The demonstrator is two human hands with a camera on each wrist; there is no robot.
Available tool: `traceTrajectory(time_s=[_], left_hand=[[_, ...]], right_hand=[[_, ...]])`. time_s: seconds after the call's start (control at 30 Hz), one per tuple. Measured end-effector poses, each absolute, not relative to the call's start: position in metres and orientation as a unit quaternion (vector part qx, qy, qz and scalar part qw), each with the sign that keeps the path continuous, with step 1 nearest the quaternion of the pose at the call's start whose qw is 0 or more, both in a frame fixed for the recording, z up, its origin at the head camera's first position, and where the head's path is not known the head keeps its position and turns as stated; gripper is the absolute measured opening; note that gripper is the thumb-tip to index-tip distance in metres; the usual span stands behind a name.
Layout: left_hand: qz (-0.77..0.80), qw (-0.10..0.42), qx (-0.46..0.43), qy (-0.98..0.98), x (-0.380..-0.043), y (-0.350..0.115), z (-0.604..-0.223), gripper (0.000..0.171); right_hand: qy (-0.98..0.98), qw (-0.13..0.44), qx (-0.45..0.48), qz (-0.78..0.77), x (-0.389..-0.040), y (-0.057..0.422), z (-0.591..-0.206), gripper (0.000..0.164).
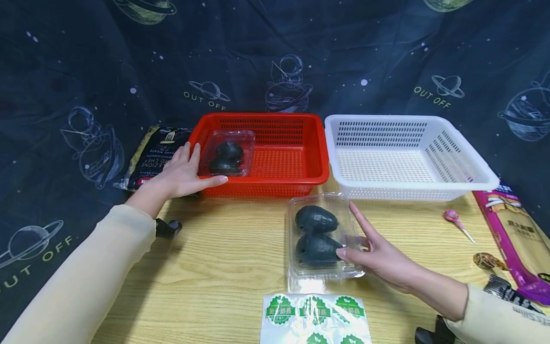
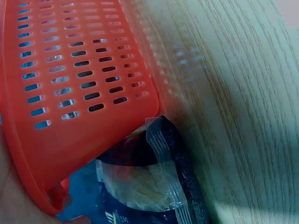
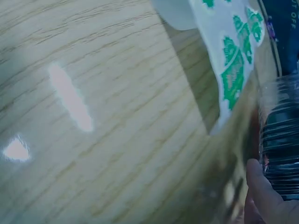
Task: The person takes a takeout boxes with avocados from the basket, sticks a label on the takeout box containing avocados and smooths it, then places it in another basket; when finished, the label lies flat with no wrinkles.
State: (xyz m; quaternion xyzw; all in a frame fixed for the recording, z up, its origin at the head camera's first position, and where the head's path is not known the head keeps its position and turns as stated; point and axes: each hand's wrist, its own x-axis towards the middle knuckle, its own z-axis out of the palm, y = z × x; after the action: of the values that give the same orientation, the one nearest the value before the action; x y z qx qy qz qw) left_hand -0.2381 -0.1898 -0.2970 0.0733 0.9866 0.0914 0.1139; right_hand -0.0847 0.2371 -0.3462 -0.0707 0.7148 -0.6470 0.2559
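A clear plastic clamshell box (image 1: pixel 354 224) with two dark green avocados (image 1: pixel 317 219) is at the middle of the table, in front of the baskets. My right hand (image 1: pixel 382 258) grips its right side, thumb over the lid; its other fingers are partly hidden. The right wrist view shows the box (image 3: pixel 280 140) at the right edge. My left hand (image 1: pixel 178 174) rests on the left front corner of the red basket (image 1: pixel 279 180), its fingers spread along the rim. Inside that basket, at the left, lies another clear box (image 1: pixel 246 143) with dark avocados.
A white basket (image 1: pixel 412 184) stands right of the red one. A sticker sheet (image 1: pixel 315 317) lies near the front edge. At right are a lollipop (image 1: pixel 452 216), a small wrapped candy (image 1: pixel 487 261) and a purple package (image 1: pixel 515 229). A dark pasta bag (image 1: pixel 148 160) lies left.
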Motion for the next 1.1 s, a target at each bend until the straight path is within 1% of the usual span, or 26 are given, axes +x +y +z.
traceTrajectory(time_s=[0.33,0.7,1.0,1.1], left_hand=[[0.093,0.116,0.074,0.986,-0.237,-0.188,-0.295,0.127],[0.095,0.118,0.072,0.986,-0.237,-0.188,-0.298,0.127],[0.105,0.113,0.074,0.985,-0.237,-0.189,-0.298,0.124],[0.116,0.11,0.074,0.984,-0.237,-0.191,-0.297,0.122]], right_hand=[[0.713,0.254,-0.058,-0.65,-0.087,0.233,-0.356,0.099],[0.738,0.267,-0.037,-0.619,-0.088,0.234,-0.348,0.1],[0.767,0.261,-0.042,-0.584,-0.089,0.236,-0.344,0.098],[0.785,0.247,-0.057,-0.565,-0.091,0.237,-0.339,0.095]])
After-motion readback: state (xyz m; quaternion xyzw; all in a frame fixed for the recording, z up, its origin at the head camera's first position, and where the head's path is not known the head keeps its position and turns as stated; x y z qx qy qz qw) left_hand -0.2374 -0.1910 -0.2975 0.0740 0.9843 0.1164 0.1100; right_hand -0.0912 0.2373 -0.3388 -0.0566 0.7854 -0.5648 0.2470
